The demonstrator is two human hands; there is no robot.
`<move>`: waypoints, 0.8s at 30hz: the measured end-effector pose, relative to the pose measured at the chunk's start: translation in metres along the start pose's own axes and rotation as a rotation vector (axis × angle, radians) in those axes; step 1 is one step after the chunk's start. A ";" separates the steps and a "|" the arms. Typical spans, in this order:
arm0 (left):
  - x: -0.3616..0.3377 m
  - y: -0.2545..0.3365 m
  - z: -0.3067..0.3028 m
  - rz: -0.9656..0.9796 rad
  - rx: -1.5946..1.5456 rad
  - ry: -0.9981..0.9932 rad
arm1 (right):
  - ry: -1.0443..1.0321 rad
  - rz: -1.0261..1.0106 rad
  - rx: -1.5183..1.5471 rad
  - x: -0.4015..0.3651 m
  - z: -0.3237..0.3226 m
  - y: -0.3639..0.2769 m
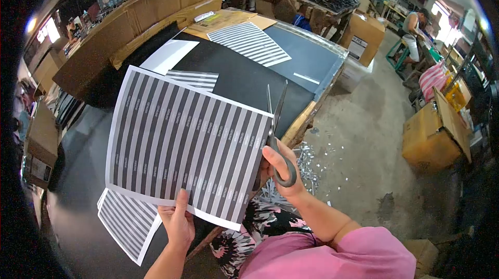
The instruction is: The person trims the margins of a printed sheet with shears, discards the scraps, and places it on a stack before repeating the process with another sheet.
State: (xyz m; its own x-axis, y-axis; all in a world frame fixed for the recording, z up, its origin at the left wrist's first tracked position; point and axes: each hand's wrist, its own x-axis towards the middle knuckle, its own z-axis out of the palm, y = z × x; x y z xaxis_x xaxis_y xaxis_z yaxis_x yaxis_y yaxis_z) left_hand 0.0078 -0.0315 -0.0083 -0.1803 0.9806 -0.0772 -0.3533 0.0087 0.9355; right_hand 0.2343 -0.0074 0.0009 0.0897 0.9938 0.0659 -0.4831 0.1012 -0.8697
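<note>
Pink shirt [332, 253], striped sheet [182, 144] over black tabletop [249, 79], workshop [358, 138]

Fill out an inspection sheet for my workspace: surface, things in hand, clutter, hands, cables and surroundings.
Surface: dark worktop, partly covered by paper.
Things in hand: large striped sheet; scissors, blades parted near its corner.
Clutter: loose striped sheets on the worktop; paper scraps on the floor.
Hands: left hand grips the large sheet's near edge; right hand holds the scissors.
Cables: nothing seen.
Surroundings: cardboard box and seated person to the right.
</note>
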 end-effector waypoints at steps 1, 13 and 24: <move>0.001 -0.001 -0.001 -0.009 0.000 0.018 | -0.053 0.077 0.048 -0.002 -0.006 0.004; 0.033 0.015 -0.024 0.044 -0.036 0.109 | -0.350 0.451 0.148 -0.070 -0.044 -0.014; 0.023 0.011 -0.014 0.016 -0.051 0.079 | 0.324 0.187 0.346 0.004 -0.074 -0.042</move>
State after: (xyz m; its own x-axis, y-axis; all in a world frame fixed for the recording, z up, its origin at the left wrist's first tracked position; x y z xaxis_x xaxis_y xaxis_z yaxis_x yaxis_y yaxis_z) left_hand -0.0126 -0.0114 -0.0047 -0.2577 0.9619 -0.0912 -0.3960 -0.0190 0.9180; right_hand 0.3193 -0.0116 0.0020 0.2133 0.9364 -0.2786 -0.7722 -0.0131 -0.6352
